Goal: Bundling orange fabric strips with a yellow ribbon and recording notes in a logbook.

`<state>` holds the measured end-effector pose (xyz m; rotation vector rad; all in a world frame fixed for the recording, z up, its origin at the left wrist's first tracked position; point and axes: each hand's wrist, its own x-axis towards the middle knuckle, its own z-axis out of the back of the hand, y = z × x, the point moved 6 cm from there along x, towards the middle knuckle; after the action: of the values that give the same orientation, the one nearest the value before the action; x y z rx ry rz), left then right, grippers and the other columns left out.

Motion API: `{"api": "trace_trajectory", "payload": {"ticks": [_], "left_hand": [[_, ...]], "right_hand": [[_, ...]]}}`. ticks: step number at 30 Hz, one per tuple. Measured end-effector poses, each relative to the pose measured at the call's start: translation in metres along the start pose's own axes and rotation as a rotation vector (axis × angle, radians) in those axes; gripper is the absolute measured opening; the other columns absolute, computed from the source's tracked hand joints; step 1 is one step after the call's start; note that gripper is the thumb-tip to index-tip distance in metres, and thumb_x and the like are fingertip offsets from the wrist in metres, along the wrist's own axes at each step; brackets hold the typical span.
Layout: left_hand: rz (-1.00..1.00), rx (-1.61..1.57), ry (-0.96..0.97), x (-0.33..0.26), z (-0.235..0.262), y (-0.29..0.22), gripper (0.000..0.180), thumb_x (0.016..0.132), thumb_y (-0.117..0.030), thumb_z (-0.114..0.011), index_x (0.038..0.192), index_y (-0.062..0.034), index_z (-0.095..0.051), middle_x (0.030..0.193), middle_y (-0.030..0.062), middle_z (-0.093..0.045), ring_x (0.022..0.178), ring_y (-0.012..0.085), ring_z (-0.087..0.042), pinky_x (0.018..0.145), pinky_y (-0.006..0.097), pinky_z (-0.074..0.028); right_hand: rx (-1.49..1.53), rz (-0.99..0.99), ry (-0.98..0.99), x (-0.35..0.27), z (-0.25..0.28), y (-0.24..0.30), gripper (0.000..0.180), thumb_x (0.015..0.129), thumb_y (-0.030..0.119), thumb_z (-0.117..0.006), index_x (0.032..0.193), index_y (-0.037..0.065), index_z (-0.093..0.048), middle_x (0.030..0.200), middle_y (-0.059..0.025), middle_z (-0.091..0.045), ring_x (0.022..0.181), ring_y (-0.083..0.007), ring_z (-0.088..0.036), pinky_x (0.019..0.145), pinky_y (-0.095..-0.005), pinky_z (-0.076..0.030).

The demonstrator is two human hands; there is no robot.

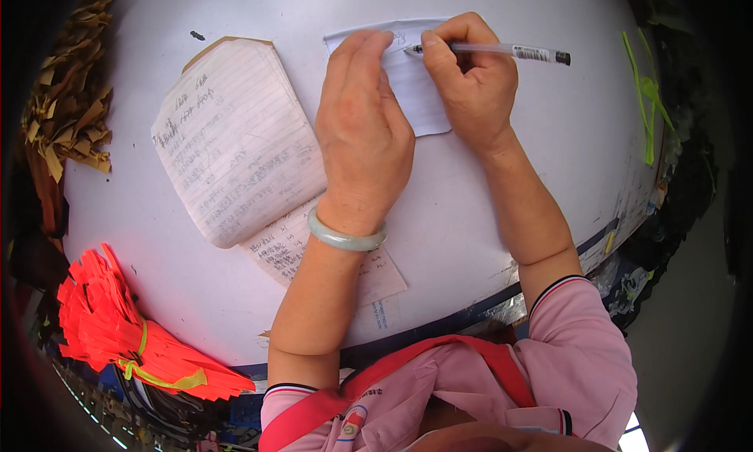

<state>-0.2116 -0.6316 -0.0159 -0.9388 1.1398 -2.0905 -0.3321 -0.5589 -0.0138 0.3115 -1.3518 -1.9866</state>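
My right hand is closed round a clear pen with a black end cap, its tip on a small white sheet of paper. A few handwritten marks show near the sheet's top. My left hand rests over the sheet's left side, fingers stretched out and close together, with nothing seen in it. A pale green bangle circles my left wrist. Left of that hand lies an open notebook with handwritten lined pages; my left forearm covers part of its lower page.
On the white table, a bundle of bright red strips tied with yellow-green bands lies at the lower left edge. Brown strips hang at the upper left. Green strips lie near the right edge.
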Motion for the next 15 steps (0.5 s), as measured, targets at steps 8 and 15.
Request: {"api": "trace_trajectory", "payload": {"ticks": [8,15], "left_hand": [[-0.002,-0.01,-0.003,0.0001,-0.0002,-0.0002,0.03,0.086,0.008,-0.047,0.112,0.0006,-0.059,0.11,0.0162,-0.061,0.099,0.0295,-0.06,0.088,0.034,-0.048],[-0.001,-0.009,-0.005,0.0008,0.0004,-0.001,0.029,0.086,0.008,-0.047,0.112,0.0008,-0.059,0.109,0.0162,-0.062,0.099,0.0295,-0.06,0.088,0.034,-0.048]], "right_hand": [[-0.011,0.012,0.008,0.0001,-0.0002,-0.0012,0.013,0.085,0.011,-0.063,0.076,0.005,-0.055,0.057,0.0018,-0.055,0.051,-0.005,-0.049,0.049,-0.0235,-0.042],[-0.002,-0.015,-0.031,-0.0003,0.0008,-0.0004,0.012,0.085,0.011,-0.064,0.078,0.005,-0.057,0.06,0.001,-0.057,0.054,-0.0053,-0.052,0.052,-0.023,-0.043]]}}
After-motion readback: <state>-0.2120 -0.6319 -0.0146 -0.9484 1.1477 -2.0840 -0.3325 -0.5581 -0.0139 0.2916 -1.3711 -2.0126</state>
